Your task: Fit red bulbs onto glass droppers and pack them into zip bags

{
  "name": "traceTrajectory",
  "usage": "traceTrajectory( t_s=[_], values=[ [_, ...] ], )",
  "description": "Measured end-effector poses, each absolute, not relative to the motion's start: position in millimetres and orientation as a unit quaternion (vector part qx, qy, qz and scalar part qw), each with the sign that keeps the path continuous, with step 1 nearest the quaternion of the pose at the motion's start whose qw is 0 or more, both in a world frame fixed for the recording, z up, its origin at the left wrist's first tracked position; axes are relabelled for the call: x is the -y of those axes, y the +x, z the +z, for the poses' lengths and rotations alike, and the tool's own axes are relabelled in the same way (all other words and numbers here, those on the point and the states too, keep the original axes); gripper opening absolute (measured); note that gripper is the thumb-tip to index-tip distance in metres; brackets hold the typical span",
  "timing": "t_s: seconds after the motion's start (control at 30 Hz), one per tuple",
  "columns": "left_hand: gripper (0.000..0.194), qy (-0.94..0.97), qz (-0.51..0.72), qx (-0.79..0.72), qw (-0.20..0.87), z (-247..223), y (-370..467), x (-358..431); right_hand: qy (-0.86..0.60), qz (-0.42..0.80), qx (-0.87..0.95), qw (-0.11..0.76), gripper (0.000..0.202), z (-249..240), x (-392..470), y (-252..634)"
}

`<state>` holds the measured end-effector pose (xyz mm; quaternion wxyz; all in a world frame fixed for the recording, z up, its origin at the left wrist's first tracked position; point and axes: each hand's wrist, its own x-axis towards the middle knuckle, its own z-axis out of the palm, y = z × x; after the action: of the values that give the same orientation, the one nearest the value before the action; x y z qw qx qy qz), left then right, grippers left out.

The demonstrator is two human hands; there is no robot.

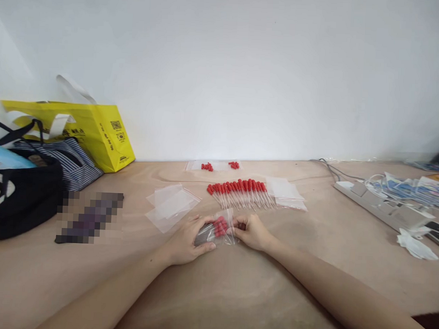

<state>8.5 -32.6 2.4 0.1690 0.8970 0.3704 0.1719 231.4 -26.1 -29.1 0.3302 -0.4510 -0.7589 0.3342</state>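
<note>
Head cam: clear bag of red-tipped sticks [220,226] mid worktop [236,291], nearer than the loose row [244,187]
My left hand [191,238] cups it, right hand [252,232] pinches its edge; far packs [207,167] look done, row's still unbagged.

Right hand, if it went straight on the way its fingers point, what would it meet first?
The right hand would first meet the clear bag of red-tipped sticks, whose edge it appears to touch. Past that would probably come the left hand, though depth is unclear.
</note>
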Motion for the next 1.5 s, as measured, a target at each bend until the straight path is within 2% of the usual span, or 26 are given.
traceTrajectory(
  t_s=[0.13, 0.17, 0.23, 0.37, 0.5, 0.63, 0.8, 1.0, 1.03, 1.1, 1.17, 1.3, 1.5],
  values=[
    [0.047, 0.901, 0.172, -0.363, 0.166, 4, 10, 33, -0.481, 0.363, 0.758, 0.252, 0.014, -17, 8, 240],
    [0.047, 0.901, 0.171, -0.363, 0.165, 4, 10, 33, -0.500, 0.343, 0.754, 0.253, 0.011, -12, 0, 244],
    [0.047, 0.901, 0.176, -0.362, 0.163, 4, 10, 33, -0.617, 0.198, 0.705, 0.289, 0.010, -1, -22, 250],
    [0.043, 0.898, 0.198, -0.363, 0.152, 3, 8, 32, -0.700, 0.084, 0.638, 0.310, 0.026, 13, -66, 253],
    [0.041, 0.896, 0.199, -0.359, 0.167, 5, 2, 32, -0.726, 0.031, 0.618, 0.300, 0.028, 9, -93, 243],
    [0.045, 0.906, 0.172, -0.345, 0.175, 8, 0, 34, -0.733, 0.033, 0.610, 0.299, 0.023, 1, -101, 236],
    [0.046, 0.904, 0.164, -0.356, 0.171, 9, 1, 36, -0.732, 0.064, 0.580, 0.353, 0.025, 9, -100, 244],
    [0.046, 0.905, 0.169, -0.358, 0.154, 3, 1, 33, -0.668, 0.146, 0.581, 0.442, 0.037, 18, -68, 280],
    [0.046, 0.905, 0.172, -0.358, 0.150, 3, 2, 33, -0.653, 0.163, 0.577, 0.462, 0.038, 15, -58, 284],
    [0.045, 0.905, 0.175, -0.359, 0.143, 2, 3, 33, -0.594, 0.241, 0.530, 0.555, 0.038, 7, -36, 289],
    [0.045, 0.905, 0.170, -0.363, 0.141, 3, 5, 33, -0.561, 0.303, 0.494, 0.591, 0.042, -4, -17, 288],
    [0.044, 0.905, 0.163, -0.365, 0.143, 5, 8, 34, -0.525, 0.397, 0.432, 0.617, 0.044, -21, 6, 277],
    [0.045, 0.904, 0.158, -0.371, 0.145, 7, 8, 34, -0.478, 0.510, 0.363, 0.616, 0.035, -26, 14, 269]
  ],
)
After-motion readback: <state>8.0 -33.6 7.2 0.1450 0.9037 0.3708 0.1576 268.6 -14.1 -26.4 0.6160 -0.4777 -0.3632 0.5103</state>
